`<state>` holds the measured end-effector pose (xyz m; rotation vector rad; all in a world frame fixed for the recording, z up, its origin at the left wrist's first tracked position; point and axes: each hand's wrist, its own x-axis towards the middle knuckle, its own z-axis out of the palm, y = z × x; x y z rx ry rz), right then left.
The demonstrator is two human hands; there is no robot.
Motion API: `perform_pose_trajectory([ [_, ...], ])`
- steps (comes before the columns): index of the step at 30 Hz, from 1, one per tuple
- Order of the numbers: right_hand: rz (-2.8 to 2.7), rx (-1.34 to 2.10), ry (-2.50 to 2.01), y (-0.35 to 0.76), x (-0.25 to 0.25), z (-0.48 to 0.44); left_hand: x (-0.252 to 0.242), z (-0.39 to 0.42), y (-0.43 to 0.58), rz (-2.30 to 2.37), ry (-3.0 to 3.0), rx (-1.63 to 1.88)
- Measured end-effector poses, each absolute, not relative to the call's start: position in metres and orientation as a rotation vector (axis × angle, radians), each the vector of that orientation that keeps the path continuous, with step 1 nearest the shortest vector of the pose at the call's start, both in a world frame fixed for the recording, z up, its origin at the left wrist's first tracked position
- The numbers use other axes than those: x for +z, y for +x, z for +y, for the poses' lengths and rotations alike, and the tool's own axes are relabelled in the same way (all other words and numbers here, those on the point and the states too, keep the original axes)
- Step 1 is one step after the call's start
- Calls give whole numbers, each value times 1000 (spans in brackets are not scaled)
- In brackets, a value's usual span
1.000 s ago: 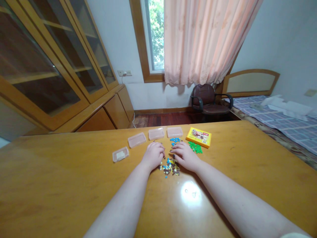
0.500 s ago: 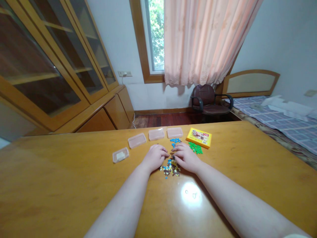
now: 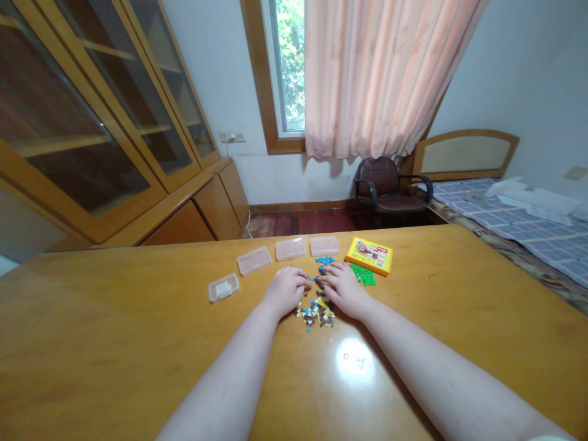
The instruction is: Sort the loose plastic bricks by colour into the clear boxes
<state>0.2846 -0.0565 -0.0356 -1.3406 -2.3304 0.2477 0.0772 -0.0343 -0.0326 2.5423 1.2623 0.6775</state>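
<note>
My left hand (image 3: 285, 288) rests on the table left of the loose pieces, fingers loosely curved and apart. A small blue piece (image 3: 310, 278) lies just beyond its fingertips. Opposite it, my right hand (image 3: 344, 290) has its fingers spread, with the tips down by blue bits between the two hands. Nearer me is a mixed pile of tiny building bricks (image 3: 316, 313) in brown, cream, yellow and blue. A blue brick group (image 3: 325, 261) lies beyond the right fingers, and a green brick group (image 3: 364, 275) sits right of that hand. The right fingers partly cover the pieces beneath.
Clear plastic trays (image 3: 290, 249) form an arc toward the far edge; the leftmost small tray (image 3: 223, 288) holds something white. A yellow box (image 3: 369, 255) lies behind the green bricks. Beyond the wooden table (image 3: 138, 343) stand an office chair (image 3: 388, 187) and a bed.
My right fingers have shifted slightly away from me, off the mixed pile toward the blue pieces. Blue bits now show between the two hands. My left hand has barely moved.
</note>
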Motion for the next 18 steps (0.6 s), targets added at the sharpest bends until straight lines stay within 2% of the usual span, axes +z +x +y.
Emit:
perform_pose_trajectory([
  [8,-2338,267,-1247,285,-35,-58,-30,-35,79,1403,2523,573],
  [14,-2310,251,-1409,284,-35,-57,-36,-36,81,1311,2527,472],
  [18,-2332,285,-1339,284,-32,-58,-39,-36,81,1299,2500,429],
])
